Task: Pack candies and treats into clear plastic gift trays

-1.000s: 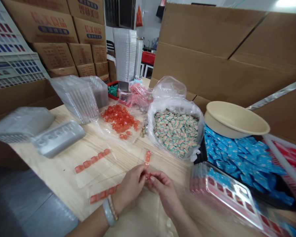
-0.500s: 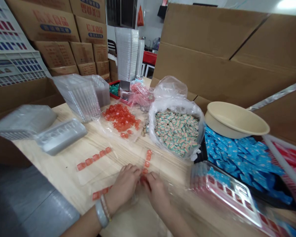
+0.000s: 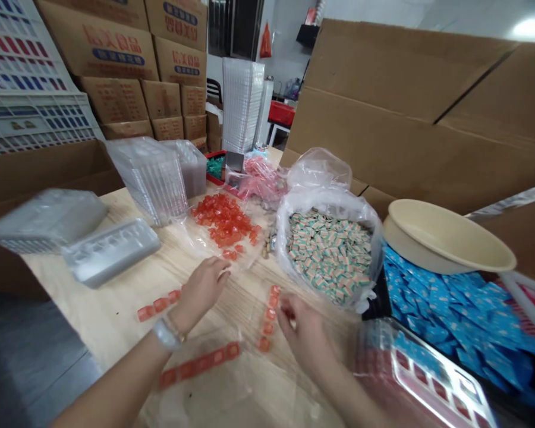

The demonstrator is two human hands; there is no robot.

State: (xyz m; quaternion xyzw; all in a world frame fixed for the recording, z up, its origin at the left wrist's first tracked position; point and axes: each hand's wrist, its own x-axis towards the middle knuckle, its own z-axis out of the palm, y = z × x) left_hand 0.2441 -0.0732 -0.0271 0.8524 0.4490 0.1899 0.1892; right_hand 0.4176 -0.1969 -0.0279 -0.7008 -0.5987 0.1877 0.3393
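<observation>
My left hand (image 3: 201,286) reaches forward over the wooden table (image 3: 116,297), fingers stretched toward a loose pile of red-orange candies (image 3: 225,221) on clear plastic. It holds nothing that I can see. My right hand (image 3: 304,328) hovers just right of a short column of red candies (image 3: 267,318) set in a clear tray; its fingers are blurred by motion. Two more rows of red candies lie in clear trays, one row (image 3: 158,304) by my left wrist and one row (image 3: 200,361) nearer me.
A plastic bag of green-and-tan wrapped candies (image 3: 327,252) stands right of the pile. Blue wrapped candies (image 3: 450,303) lie under a beige bowl (image 3: 446,235). Stacks of clear trays (image 3: 149,175) stand at the left. Cardboard boxes (image 3: 405,107) wall the back; a filled tray (image 3: 428,374) lies bottom right.
My left hand left the candy column and reached up-left toward the red pile. My right hand drew slightly right. The column in the tray has grown by one or two candies.
</observation>
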